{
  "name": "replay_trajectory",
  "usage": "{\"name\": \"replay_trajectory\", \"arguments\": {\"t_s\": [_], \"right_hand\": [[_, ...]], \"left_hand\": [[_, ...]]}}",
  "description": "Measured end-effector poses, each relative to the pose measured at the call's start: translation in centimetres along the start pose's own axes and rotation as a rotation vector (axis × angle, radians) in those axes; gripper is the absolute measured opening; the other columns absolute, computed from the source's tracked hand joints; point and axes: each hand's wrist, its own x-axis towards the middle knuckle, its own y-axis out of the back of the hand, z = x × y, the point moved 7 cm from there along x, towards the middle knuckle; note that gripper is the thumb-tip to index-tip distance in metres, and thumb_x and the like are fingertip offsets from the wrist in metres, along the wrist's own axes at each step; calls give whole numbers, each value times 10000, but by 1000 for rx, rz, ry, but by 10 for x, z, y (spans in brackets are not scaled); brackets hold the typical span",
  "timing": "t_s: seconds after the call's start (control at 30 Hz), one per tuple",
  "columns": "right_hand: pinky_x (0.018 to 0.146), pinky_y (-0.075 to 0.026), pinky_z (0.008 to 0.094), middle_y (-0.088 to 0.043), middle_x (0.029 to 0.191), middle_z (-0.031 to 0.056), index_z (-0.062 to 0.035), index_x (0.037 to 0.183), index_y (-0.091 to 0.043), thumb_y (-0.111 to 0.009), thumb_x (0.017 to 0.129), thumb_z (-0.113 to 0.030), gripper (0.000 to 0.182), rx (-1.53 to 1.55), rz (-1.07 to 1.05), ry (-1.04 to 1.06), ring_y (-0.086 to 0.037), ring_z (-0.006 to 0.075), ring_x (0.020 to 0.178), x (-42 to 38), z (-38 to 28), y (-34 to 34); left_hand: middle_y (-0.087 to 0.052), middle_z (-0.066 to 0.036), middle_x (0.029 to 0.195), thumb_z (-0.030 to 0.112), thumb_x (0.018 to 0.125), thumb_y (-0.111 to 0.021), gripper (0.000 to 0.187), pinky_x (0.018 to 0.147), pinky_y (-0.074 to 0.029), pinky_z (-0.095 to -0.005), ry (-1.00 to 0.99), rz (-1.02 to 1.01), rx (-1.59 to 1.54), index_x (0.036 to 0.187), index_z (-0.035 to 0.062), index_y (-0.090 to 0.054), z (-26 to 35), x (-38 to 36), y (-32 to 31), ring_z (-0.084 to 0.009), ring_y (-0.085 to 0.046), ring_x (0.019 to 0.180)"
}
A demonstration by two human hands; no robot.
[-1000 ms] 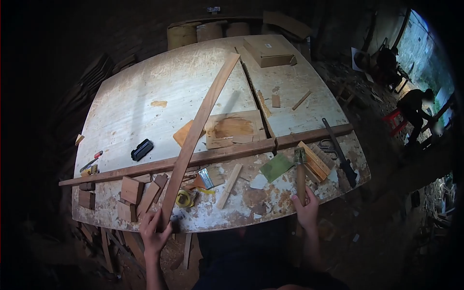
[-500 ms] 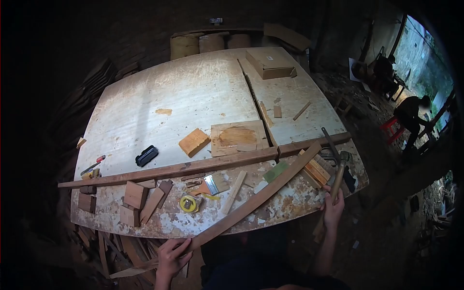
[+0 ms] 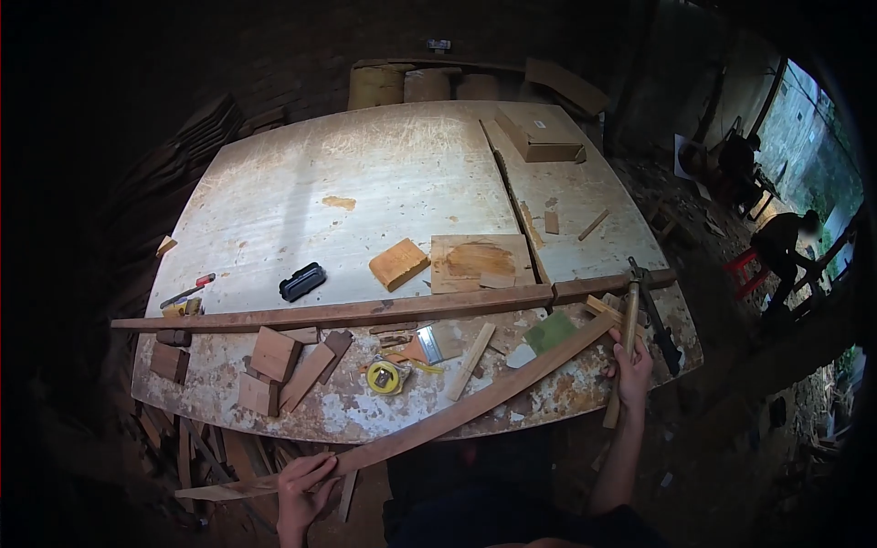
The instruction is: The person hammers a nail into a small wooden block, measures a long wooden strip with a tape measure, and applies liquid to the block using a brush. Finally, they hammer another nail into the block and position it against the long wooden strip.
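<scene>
My left hand [image 3: 306,486] is closed around the lower part of a long wooden strip [image 3: 457,416]. The strip slants up across the table's near edge, with its tail past my hand on the left and its far end near some small wood pieces [image 3: 603,307]. In my right hand [image 3: 630,370], fingers wrapped round the wooden handle, is a hammer [image 3: 630,315], head upward. Just beyond the hammer lies a dark-handled saw-like tool [image 3: 662,329], partly hidden. A green sandpaper-like sheet [image 3: 549,332] is beside the strip's upper part.
A long wooden bar [image 3: 365,315] crosses the worn table [image 3: 265,201]. On the near side are a yellow tape measure [image 3: 384,376], a paintbrush [image 3: 431,345] and wood blocks [image 3: 274,354]. A cardboard box [image 3: 539,134] stands at the back. A person [image 3: 781,242] sits far right.
The strip has moved left and down relative to the table, with my left hand on it. My right hand has brought the hammer more upright, its head nearer the bar. The view has shifted slightly.
</scene>
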Motion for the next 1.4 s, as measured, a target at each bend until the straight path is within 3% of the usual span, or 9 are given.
{"name": "replay_trajectory", "arguments": {"t_s": [0.27, 0.43, 0.73, 0.8, 0.87, 1.03, 1.07, 1.2, 1.4], "right_hand": [[533, -503, 195, -703, 1339, 138, 54, 1485, -505, -641, 1023, -21, 488, -133, 168, 113, -616, 35, 767, -32, -25, 40], [540, -498, 205, -733, 1295, 119, 45, 1448, -554, -650, 1042, -98, 441, -236, 282, 165, -598, 35, 691, -62, -43, 49], [587, -509, 203, -721, 1323, 136, 48, 1446, -553, -634, 1060, -110, 424, -231, 276, 144, -579, 23, 744, -91, -26, 1], [588, -507, 208, -721, 1316, 146, 56, 1449, -544, -620, 1060, -96, 425, -176, 231, 136, -582, 34, 711, -139, 27, -165], [578, -525, 216, -719, 1300, 151, 69, 1451, -532, -618, 1045, -58, 434, -115, 176, 83, -594, 43, 725, -157, 50, -229], [668, -545, 236, -722, 1288, 160, 79, 1404, -559, -610, 1039, -42, 388, -77, 31, 15, -646, 84, 767, -168, 68, -298], [751, -572, 259, -722, 1284, 161, 83, 1401, -560, -617, 1024, -9, 392, -64, -1, -11, -683, 109, 851, -170, 71, -310], [847, -582, 276, -724, 1267, 132, 81, 1424, -548, -638, 1006, 35, 431, -69, -151, -89, -708, 124, 1010, -178, 80, -351], [895, -556, 274, -727, 1230, 107, 54, 1438, -552, -659, 993, 38, 458, -156, -288, -80, -700, 123, 981, -176, 91, -387]], "left_hand": [[-797, -140, 1128, 19, 710, -886, 401, 966, -550, -420, 15, -36, -26, 1105, 46, -824, -18, 2, -3, -324, -759, 1049], [-801, -119, 1128, 21, 725, -886, 390, 995, -544, -419, -40, -95, 7, 1109, 47, -826, -33, 24, -12, -307, -752, 1073], [-789, -107, 1178, -19, 759, -855, 406, 966, -576, -409, -66, -193, -21, 1158, 38, -808, -31, 67, -58, -317, -699, 1110], [-785, -100, 1196, -7, 797, -840, 382, 962, -580, -403, -82, -204, 9, 1176, 36, -805, -182, 61, 7, -310, -692, 1117], [-784, -98, 1201, -7, 799, -839, 391, 963, -580, -400, -54, -198, -9, 1185, 42, -803, -226, 62, 26, -306, -688, 1119], [-782, -82, 1240, 23, 796, -854, 396, 1044, -522, -419, -24, -172, 22, 1188, 67, -812, -250, 68, 28, -314, -657, 1180], [-781, -72, 1255, 39, 793, -863, 402, 1080, -489, -424, 0, -175, 20, 1190, 76, -815, -255, 68, 27, -320, -642, 1214], [-782, -66, 1254, 36, 791, -863, 391, 1091, -484, -440, 26, -143, 40, 1178, 72, -817, -259, 71, 30, -327, -638, 1247], [-757, -81, 1300, 62, 775, -884, 402, 1119, -474, -461, 48, -106, 56, 1168, 52, -804, -265, 70, 31, -336, -631, 1286]]}}
